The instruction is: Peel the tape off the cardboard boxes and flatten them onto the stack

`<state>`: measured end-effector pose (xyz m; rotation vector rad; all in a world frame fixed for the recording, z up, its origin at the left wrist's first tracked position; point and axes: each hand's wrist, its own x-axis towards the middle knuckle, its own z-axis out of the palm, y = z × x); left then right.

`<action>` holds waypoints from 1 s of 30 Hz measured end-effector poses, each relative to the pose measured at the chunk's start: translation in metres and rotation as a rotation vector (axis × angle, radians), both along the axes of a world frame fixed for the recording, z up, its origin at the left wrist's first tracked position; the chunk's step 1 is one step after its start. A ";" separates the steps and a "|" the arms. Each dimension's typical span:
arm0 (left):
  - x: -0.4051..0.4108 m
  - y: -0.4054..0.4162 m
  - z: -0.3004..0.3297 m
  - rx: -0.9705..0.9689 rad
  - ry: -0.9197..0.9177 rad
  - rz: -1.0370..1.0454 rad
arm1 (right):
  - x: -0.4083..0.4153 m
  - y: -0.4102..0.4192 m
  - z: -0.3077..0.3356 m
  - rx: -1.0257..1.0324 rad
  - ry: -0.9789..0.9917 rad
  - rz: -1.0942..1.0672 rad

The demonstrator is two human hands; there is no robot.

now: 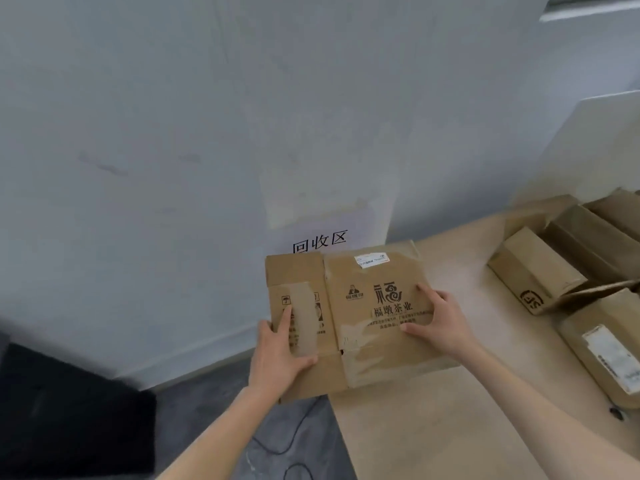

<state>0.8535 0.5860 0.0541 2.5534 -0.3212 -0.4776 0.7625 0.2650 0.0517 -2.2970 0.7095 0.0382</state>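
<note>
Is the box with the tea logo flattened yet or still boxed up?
Flattened: the tea box lies as one flat sheet, both panels side by side.

My left grip [280, 355] and right grip [438, 323] are bare: no gloves, rings or watch that I can see. Both my forearms are uncovered up to the bottom edge of the view, with no sleeve or cuff showing. My fingernails are short and plain.
</note>
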 end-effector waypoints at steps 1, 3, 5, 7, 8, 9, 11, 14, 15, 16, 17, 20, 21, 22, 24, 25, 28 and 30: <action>0.010 -0.010 -0.014 0.001 0.016 0.008 | 0.010 -0.011 -0.013 0.013 0.017 -0.006; 0.027 -0.029 -0.039 0.008 0.050 0.018 | 0.029 -0.032 -0.037 0.032 0.049 -0.018; 0.042 -0.045 -0.061 0.020 0.073 0.025 | 0.045 -0.051 -0.061 0.056 0.075 -0.024; 0.056 -0.059 -0.079 0.026 0.078 0.032 | 0.061 -0.067 -0.080 0.077 0.091 -0.025; 0.061 -0.065 -0.087 0.023 0.079 0.037 | 0.068 -0.074 -0.089 0.083 0.096 -0.024; 0.066 -0.071 -0.094 0.020 0.084 0.042 | 0.074 -0.080 -0.097 0.088 0.101 -0.024; 0.071 -0.082 -0.109 0.013 0.094 0.047 | 0.084 -0.091 -0.111 0.103 0.113 -0.025; 0.071 -0.093 -0.129 0.014 0.128 0.051 | 0.090 -0.105 -0.132 0.119 0.145 -0.023; 0.069 -0.096 -0.136 0.018 0.151 0.054 | 0.091 -0.109 -0.138 0.120 0.162 -0.019; 0.068 -0.098 -0.141 0.025 0.171 0.058 | 0.091 -0.112 -0.144 0.119 0.180 -0.014; 0.067 -0.101 -0.147 0.036 0.189 0.062 | 0.092 -0.115 -0.149 0.117 0.192 -0.010; 0.067 -0.110 -0.157 0.086 0.229 0.070 | 0.100 -0.120 -0.159 0.112 0.189 0.001; 0.067 -0.112 -0.159 0.105 0.235 0.073 | 0.104 -0.120 -0.162 0.107 0.186 0.012; 0.066 -0.113 -0.161 0.121 0.236 0.079 | 0.108 -0.120 -0.165 0.099 0.189 0.027; 0.063 -0.113 -0.165 0.141 0.237 0.088 | 0.113 -0.118 -0.170 0.073 0.206 0.056; 0.061 -0.113 -0.166 0.149 0.235 0.089 | 0.114 -0.117 -0.171 0.058 0.213 0.067; 0.060 -0.113 -0.166 0.218 0.205 0.061 | 0.116 -0.116 -0.175 -0.009 0.229 0.104; 0.060 -0.114 -0.166 0.263 0.187 0.043 | 0.115 -0.115 -0.176 -0.040 0.240 0.121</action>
